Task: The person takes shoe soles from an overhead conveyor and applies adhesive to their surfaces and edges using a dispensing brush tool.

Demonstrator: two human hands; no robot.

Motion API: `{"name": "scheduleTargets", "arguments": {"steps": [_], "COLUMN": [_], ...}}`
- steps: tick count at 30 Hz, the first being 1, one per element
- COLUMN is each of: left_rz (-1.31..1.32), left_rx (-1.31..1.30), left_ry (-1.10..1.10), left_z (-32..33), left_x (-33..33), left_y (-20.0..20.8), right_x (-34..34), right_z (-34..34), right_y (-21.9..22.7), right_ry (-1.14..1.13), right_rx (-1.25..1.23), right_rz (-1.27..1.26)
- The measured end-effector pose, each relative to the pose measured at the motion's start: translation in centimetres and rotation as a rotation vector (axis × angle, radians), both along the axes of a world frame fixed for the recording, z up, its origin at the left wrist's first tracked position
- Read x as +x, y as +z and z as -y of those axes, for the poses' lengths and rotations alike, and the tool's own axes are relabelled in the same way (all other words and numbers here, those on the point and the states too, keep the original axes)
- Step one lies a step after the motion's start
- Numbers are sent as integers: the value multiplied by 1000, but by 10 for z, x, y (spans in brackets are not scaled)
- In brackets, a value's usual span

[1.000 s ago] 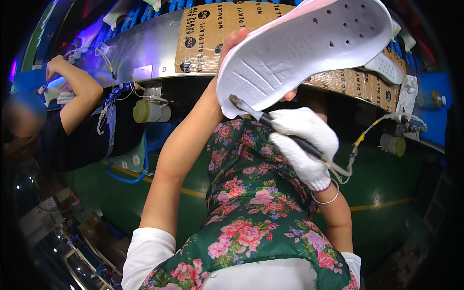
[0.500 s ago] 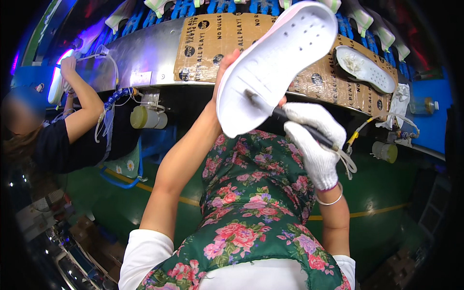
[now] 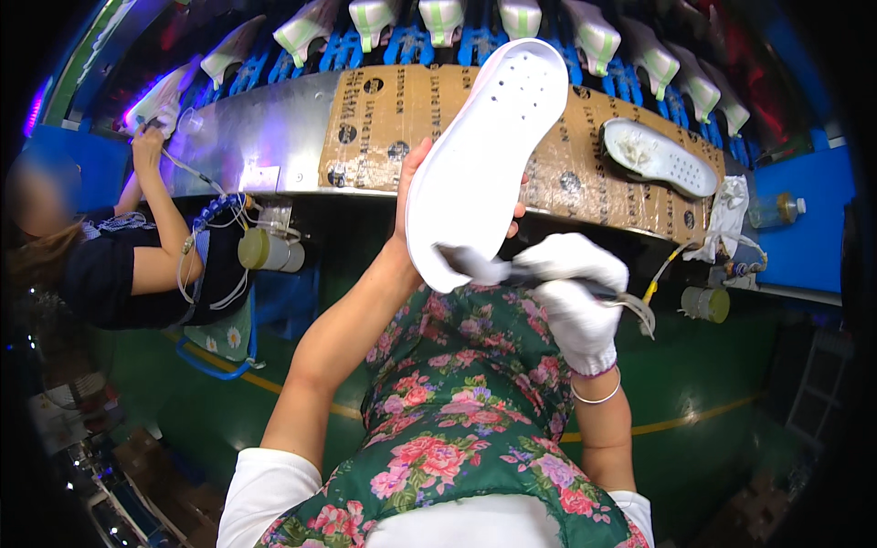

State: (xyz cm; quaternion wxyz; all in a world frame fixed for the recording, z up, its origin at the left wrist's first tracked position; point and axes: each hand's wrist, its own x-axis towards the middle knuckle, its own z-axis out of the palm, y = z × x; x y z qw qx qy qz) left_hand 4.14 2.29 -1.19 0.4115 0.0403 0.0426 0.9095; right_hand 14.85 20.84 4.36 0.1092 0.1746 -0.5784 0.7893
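Green floor with a yellow line shows behind the worker, and across the upper part of the frame runs a row of pale shoe pieces on blue carriers. Below them curves a metal bench, partly covered by a brown cardboard sheet.

Nearer to me, at the centre of the frame, a white shoe sole is held up, tilted, its holed end toward the top. The bare left hand has it gripped by the edges, fingertips showing along both sides. At its lower end I see the dark bristles of a brush against the white surface, too blurred for me to tell how hard they press. The right hand, in a white knitted glove, is closed around the brush's dark handle, with a pale tube trailing just behind.

On the cardboard, right of centre, lies a second sole. A crumpled white cloth and a clear bottle sit further toward the right edge. At the left, a co-worker in dark clothes reaches up to a lit shoe piece.
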Motion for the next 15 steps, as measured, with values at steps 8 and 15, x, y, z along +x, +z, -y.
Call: {"name": "scheduleTargets", "arguments": {"steps": [8, 15], "left_rz": [35, -36], "left_rx": [-40, -201], "left_ry": [269, 162], "left_z": [-59, -60], "left_x": [30, 61], "left_y": [20, 37], "right_x": [3, -24], "right_z": [46, -9], "right_y": [19, 39], "right_ry": [-237, -470], "right_rx": [-488, -726], "right_rz": [-34, -144]}}
